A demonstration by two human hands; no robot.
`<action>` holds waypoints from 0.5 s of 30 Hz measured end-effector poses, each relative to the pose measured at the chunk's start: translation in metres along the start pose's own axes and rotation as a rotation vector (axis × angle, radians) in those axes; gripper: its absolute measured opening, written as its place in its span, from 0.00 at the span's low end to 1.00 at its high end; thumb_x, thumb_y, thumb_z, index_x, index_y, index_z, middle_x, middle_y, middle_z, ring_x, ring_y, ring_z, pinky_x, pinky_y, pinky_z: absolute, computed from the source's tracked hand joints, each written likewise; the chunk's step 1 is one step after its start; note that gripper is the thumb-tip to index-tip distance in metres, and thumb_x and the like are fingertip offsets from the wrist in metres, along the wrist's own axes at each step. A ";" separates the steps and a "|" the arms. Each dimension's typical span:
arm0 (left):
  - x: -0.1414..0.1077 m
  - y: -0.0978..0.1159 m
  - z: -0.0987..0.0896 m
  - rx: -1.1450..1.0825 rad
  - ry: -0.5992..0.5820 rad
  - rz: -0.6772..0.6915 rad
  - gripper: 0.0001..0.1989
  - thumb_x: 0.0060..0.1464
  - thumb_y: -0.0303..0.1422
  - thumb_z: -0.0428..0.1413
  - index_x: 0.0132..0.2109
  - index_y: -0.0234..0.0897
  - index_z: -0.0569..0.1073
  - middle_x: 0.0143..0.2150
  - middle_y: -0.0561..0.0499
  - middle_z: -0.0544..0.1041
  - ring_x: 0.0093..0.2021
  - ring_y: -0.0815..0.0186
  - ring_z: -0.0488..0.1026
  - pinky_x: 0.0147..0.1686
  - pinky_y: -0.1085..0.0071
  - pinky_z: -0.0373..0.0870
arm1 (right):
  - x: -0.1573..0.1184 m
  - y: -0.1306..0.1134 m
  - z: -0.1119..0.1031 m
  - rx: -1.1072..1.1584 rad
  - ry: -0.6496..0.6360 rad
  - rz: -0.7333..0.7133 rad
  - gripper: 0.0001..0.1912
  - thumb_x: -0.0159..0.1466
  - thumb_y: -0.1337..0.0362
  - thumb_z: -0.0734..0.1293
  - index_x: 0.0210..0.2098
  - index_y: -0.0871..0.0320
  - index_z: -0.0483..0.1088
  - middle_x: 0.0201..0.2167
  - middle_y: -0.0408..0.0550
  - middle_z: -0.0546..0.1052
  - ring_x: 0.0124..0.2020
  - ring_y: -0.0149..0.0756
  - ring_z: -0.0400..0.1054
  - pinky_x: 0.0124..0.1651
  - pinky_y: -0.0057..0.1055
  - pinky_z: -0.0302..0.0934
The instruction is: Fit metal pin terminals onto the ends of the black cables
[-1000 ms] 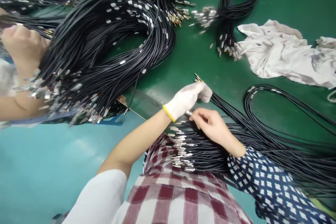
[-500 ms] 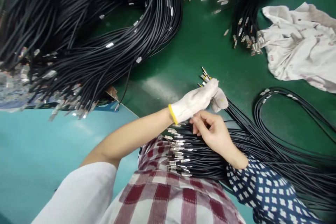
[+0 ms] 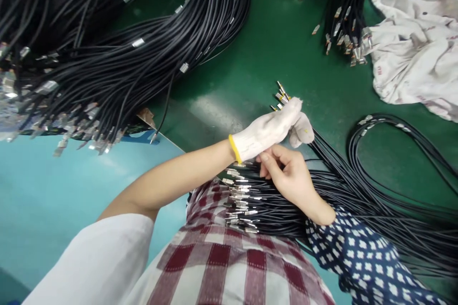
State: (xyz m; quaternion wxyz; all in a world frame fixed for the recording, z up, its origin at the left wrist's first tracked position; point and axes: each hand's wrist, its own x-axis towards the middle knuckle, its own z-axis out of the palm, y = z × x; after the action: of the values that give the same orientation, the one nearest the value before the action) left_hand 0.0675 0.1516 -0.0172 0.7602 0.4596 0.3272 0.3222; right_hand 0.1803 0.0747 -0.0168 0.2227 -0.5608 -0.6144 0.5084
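Note:
My left hand [image 3: 272,126], in a white glove with a yellow cuff, is closed around a bundle of black cables [image 3: 334,155]. Their metal tips [image 3: 282,91] stick out beyond the glove. Just below it, my bare right hand [image 3: 282,169] pinches with thumb and forefinger under the glove's edge; whatever is between the fingertips is hidden. Beneath my right hand lies a wide row of black cables [image 3: 275,205], their silver connectors [image 3: 243,200] at the left end, beside the red checked apron [image 3: 218,257].
A large pile of black cables [image 3: 143,62] fills the upper left of the green table [image 3: 272,43]. More cables [image 3: 352,14] hang together at the upper right, beside a crumpled white cloth [image 3: 415,52]. A looped cable coil [image 3: 352,145] lies at the right.
The view has shifted slightly, moving the table items up a little. My left hand keeps its grip on the bundle. The small silver tip seen at my right fingertips is now hidden.

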 end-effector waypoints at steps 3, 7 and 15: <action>0.000 0.000 -0.001 -0.017 -0.009 0.007 0.34 0.71 0.43 0.34 0.30 0.33 0.78 0.29 0.48 0.76 0.29 0.70 0.71 0.35 0.73 0.69 | 0.000 0.001 0.000 0.010 -0.003 0.013 0.14 0.69 0.62 0.62 0.29 0.57 0.71 0.19 0.42 0.75 0.20 0.32 0.66 0.27 0.28 0.59; 0.002 0.000 -0.002 -0.034 0.000 -0.035 0.34 0.70 0.47 0.36 0.32 0.33 0.78 0.27 0.48 0.76 0.27 0.69 0.70 0.32 0.74 0.68 | 0.002 0.002 -0.003 0.099 -0.052 0.000 0.14 0.71 0.60 0.62 0.31 0.58 0.72 0.20 0.42 0.75 0.21 0.31 0.67 0.27 0.27 0.60; 0.013 -0.003 -0.012 -0.215 -0.043 -0.078 0.34 0.65 0.56 0.41 0.30 0.34 0.78 0.25 0.46 0.76 0.27 0.65 0.72 0.31 0.70 0.69 | 0.007 0.001 -0.007 0.312 -0.136 -0.048 0.14 0.71 0.58 0.63 0.32 0.58 0.71 0.23 0.41 0.73 0.24 0.29 0.66 0.32 0.27 0.61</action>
State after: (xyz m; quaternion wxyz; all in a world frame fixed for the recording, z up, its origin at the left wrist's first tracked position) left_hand 0.0662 0.1662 -0.0270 0.8239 0.3692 0.2921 0.3155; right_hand 0.1850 0.0833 -0.0174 0.2770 -0.4690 -0.5547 0.6290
